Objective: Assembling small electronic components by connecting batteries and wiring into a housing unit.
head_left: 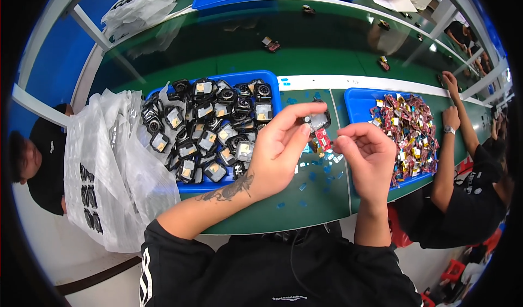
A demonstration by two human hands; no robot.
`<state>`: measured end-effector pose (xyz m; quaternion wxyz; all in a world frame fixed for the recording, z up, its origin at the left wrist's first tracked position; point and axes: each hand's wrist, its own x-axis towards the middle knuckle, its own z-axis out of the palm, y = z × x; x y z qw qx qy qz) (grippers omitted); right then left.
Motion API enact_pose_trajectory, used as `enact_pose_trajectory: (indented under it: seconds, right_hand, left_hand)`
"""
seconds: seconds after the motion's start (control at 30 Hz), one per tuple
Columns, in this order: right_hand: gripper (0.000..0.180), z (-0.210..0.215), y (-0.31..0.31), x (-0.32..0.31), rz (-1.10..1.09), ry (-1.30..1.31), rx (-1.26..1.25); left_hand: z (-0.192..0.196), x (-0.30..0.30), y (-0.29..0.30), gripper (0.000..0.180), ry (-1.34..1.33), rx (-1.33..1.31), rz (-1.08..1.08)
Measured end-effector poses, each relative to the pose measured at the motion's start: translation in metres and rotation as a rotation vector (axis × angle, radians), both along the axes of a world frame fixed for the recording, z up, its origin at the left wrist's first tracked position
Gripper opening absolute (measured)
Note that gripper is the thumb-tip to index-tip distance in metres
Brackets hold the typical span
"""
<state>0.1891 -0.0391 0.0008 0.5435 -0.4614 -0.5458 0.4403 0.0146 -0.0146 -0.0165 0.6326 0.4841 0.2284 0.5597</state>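
Over the green table, my left hand [283, 146] pinches a dark smartwatch case [318, 121] between thumb and fingers, its pale, window-like face showing. Just below the case hangs a small red circuit board [322, 138]; whether it is joined to the case is hard to make out. My right hand [368, 154] is closed, thumb against fingertips, right beside the board. Anything in that pinch is too small or hidden to name. Beneath both hands, small blue film pieces [316, 179] lie scattered on the tabletop [294, 214].
On the left a blue tray [272, 80] is heaped with watch cases [204, 127], beside clear plastic packing sheets [117, 165]. Another blue tray [357, 102] on the right holds red boards [408, 138]. A conveyor belt [218, 50] carries a few parts beyond. A co-worker's arm [449, 143] reaches in at right.
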Motion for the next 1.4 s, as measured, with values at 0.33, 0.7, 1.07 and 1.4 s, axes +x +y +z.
enact_pose_trajectory:
  seconds: [0.33, 0.7, 1.07, 1.4]
  right_hand:
    - [0.012, 0.0, 0.004, 0.002, 0.131, 0.092, -0.087]
    - [0.008, 0.001, 0.007, 0.011, 0.241, 0.254, -0.057]
    - [0.026, -0.005, -0.007, -0.005, 0.068, -0.009, 0.087]
    - [0.027, -0.014, -0.01, -0.018, -0.152, 0.094, 0.12]
  left_hand:
    - [0.015, -0.013, 0.006, 0.033, 0.458, 0.295, -0.026]
    - [0.016, -0.014, 0.009, 0.024, 0.792, 0.841, 0.244]
    - [0.026, -0.014, 0.004, 0.025, 0.567, -0.059, -0.222]
    - [0.01, -0.005, -0.008, 0.042, 0.367, 0.091, -0.113]
